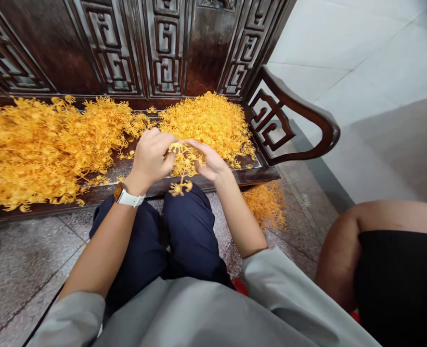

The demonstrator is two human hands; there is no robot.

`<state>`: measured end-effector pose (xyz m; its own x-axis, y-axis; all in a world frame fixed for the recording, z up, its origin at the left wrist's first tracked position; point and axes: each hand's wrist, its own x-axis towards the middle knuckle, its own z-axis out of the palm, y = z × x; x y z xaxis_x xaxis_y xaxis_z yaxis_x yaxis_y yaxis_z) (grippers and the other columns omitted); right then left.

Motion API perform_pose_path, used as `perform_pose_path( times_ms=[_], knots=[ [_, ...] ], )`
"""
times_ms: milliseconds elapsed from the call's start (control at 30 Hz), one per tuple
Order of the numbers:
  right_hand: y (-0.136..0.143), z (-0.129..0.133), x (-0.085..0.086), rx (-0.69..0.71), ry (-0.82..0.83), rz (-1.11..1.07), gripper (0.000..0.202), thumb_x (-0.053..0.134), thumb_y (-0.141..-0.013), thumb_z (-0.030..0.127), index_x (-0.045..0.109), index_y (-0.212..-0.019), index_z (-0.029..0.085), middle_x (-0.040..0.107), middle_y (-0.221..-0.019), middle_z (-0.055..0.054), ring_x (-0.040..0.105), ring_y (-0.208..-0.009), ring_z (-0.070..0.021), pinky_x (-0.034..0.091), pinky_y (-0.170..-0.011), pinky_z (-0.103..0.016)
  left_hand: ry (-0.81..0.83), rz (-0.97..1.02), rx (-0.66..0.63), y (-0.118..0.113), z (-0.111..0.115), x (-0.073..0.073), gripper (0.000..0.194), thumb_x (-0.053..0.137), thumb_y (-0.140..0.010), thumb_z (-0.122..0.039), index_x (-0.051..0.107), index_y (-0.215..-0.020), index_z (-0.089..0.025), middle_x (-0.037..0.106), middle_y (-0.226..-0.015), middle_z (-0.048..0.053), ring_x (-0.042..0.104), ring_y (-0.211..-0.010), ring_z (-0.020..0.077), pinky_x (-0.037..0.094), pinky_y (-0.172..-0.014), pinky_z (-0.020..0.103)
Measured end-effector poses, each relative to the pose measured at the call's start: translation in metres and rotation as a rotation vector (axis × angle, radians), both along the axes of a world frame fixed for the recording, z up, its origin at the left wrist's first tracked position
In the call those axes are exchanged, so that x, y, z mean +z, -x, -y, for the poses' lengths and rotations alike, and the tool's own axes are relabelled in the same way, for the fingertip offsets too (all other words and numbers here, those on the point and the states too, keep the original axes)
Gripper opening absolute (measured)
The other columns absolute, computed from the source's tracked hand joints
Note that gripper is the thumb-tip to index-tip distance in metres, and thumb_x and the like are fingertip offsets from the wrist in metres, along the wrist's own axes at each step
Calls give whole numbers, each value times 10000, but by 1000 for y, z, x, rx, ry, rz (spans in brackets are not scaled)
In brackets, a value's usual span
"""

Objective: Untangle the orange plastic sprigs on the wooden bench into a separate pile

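Observation:
Between my hands, over the bench's front edge, hangs a yellow plastic sprig (184,164) with curled flower-like tips. My left hand (152,156), with a white-strapped watch on its wrist, pinches the sprig near its top. On the sprig's other side is my right hand (209,161), its fingers stretched toward the top of the sprig and its thumb lower down. Behind them a heaped pile of small yellow pieces (209,120) lies on the bench. A larger, looser pile of yellow sprigs (43,149) covers the bench on the left.
The dark wooden bench (195,24) has a carved back and a curved armrest (307,115) at the right. Orange-yellow stems (267,205) lie on the floor below it. At the lower right, another person's bare leg (343,250) and black clothing (401,284) are close by.

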<state>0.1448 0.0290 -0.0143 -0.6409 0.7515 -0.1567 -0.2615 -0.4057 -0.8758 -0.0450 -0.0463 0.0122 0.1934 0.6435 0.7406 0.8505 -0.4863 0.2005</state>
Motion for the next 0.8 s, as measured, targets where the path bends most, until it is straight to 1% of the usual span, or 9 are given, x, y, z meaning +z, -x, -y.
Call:
perform_pose_path(
  times_ms=[67, 133, 200, 267, 333, 400, 500, 633, 800],
  knots=[
    [-9, -2, 5, -12, -23, 0, 394, 903, -795, 391, 790, -1127, 212, 715, -1123, -65, 565, -750, -107, 414, -499, -211, 28, -8, -14, -1, 2, 2, 315, 530, -1060, -357, 576, -775, -231, 608, -712, 55, 483, -720, 239, 363, -713, 418],
    [-19, -4, 7, -38, -46, 27, 438, 899, -779, 353, 777, -1179, 223, 684, -1134, -48, 491, -698, -82, 317, -457, -204, 52, -24, -32, -3, 2, 3, 388, 560, -1066, -419, 535, -728, -231, 565, -678, 40, 458, -704, 227, 348, -706, 413],
    [-27, -7, 6, -77, -63, 30, 473, 860, -749, 278, 756, -1208, 232, 660, -1083, -36, 475, -712, -93, 316, -481, -207, 67, -59, -55, -5, 3, 3, 406, 589, -1063, -431, 534, -716, -227, 549, -667, 33, 454, -713, 226, 335, -708, 411],
    [-33, -9, 4, -93, -80, -2, 507, 787, -731, 228, 735, -1236, 231, 607, -942, -18, 454, -705, -106, 353, -538, -220, 68, -116, -62, -6, 3, 2, 416, 611, -1060, -426, 536, -705, -223, 543, -663, 34, 450, -725, 227, 318, -706, 410],
    [-37, -9, 2, -86, -86, -49, 470, 726, -763, 269, 724, -1229, 209, 486, -792, 9, 385, -650, -107, 359, -574, -243, 59, -171, -56, -7, 2, 1, 444, 623, -1060, -443, 534, -687, -220, 545, -666, 39, 444, -736, 229, 306, -703, 412],
    [-38, -6, -1, -77, -80, -34, 370, 700, -834, 366, 722, -1157, 187, 362, -716, 31, 294, -605, -103, 307, -563, -255, 50, -209, -60, -8, 1, 0, 495, 635, -1053, -498, 529, -658, -218, 546, -660, 40, 437, -738, 229, 302, -704, 412],
    [-35, -1, -10, -169, -128, 108, 338, 802, -830, 446, 696, -1020, 188, 319, -682, 52, 252, -598, -95, 211, -549, -255, 31, -238, -86, -11, 0, -2, 571, 647, -1044, -545, 514, -599, -214, 521, -603, 33, 410, -710, 219, 280, -693, 408],
    [-36, -4, -28, -333, -223, 176, 486, 944, -696, 414, 549, -912, 232, 359, -610, 96, 249, -557, -77, 184, -549, -259, 12, -276, -165, -22, 2, -6, 551, 652, -1068, -409, 526, -571, -207, 525, -552, 22, 375, -660, 201, 262, -672, 404],
    [-53, -20, -44, -339, -202, 90, 583, 939, -683, 404, 406, -876, 267, 247, -553, 147, 143, -490, -60, 177, -506, -258, -31, -365, -212, -34, 6, -7, 494, 600, -1075, -244, 559, -584, -210, 553, -561, 20, 415, -639, 192, 289, -654, 405]
  ],
)
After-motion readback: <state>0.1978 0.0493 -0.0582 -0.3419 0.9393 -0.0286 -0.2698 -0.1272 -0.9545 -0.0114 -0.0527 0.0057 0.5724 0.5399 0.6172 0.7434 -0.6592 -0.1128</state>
